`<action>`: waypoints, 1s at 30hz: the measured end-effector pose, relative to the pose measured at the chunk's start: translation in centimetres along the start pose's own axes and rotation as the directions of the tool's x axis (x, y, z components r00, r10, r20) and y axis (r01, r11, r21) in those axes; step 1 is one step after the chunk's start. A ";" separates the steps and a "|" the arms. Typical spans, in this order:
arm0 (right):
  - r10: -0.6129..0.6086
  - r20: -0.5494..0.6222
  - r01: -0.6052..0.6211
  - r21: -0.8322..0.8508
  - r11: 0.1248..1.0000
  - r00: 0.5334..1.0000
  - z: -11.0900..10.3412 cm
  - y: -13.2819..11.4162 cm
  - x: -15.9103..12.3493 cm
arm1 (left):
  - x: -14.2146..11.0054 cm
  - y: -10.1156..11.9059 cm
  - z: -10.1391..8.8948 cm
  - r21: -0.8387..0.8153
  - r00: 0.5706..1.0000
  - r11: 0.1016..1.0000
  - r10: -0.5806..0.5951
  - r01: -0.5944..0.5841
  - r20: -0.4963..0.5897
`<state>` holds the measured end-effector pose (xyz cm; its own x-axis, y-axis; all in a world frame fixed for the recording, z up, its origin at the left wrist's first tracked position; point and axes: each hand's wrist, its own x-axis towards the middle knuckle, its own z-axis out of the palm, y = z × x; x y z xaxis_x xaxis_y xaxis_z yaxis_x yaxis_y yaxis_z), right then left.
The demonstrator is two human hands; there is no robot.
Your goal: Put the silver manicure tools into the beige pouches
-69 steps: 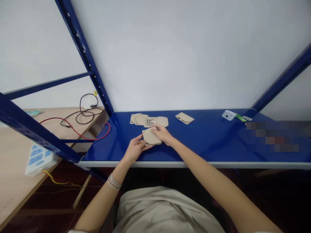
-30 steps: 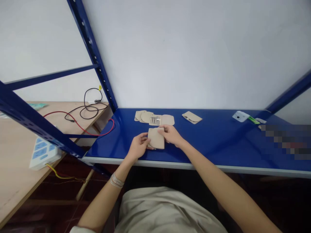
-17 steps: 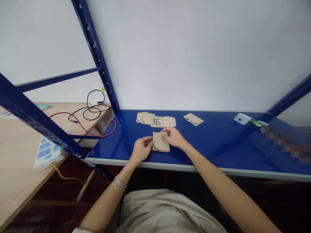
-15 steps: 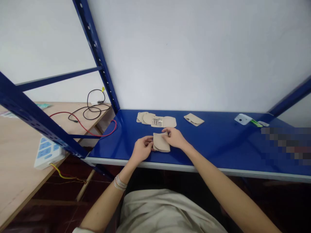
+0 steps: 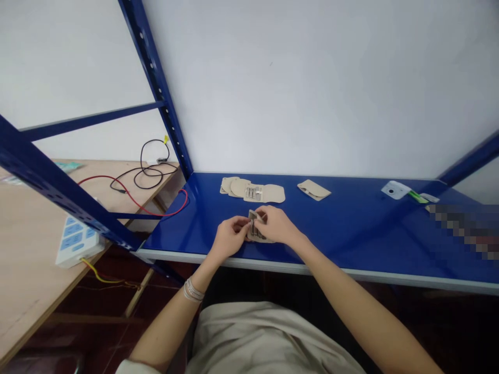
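Note:
A small beige manicure case [image 5: 254,238] is held over the near part of the blue shelf, its flap lifted so that metal tools show inside. My left hand [image 5: 230,238] pinches its left edge with thumb and fingertips. From the right, my right hand [image 5: 277,225] grips the upper part, with its fingers hiding much of the flap. Beyond my hands lies an open manicure case [image 5: 273,194] with metal tools in its left half. Overlapping beige cases [image 5: 237,187] rest against it on the left. A separate closed case [image 5: 314,189] lies to the right.
The blue metal shelf [image 5: 351,228] has a pale front edge and blue uprights [image 5: 156,78]. At its right lie a white package [image 5: 395,190] and green item [image 5: 418,196]. A wooden table [image 5: 31,291] on the left carries a power strip [image 5: 78,241] and cables [image 5: 150,179].
The flap of the case in my hands has come up, and the metal tools inside now show. My right hand has shifted slightly across the case.

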<state>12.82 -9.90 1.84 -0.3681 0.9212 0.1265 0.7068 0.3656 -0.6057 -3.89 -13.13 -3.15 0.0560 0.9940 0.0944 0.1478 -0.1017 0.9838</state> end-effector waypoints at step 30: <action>0.197 -0.062 -0.201 -0.081 0.976 0.979 -2.5 4.5 -4.5 | 0.8 2.6 0.1 -0.088 0.965 0.967 -0.227 0.240 0.135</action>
<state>19.18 -12.11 0.48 -0.1839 0.9815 0.0530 0.8127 0.1822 -0.5534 -3.40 -12.62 -0.50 0.1535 0.9763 -0.1528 0.0695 0.1436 0.9872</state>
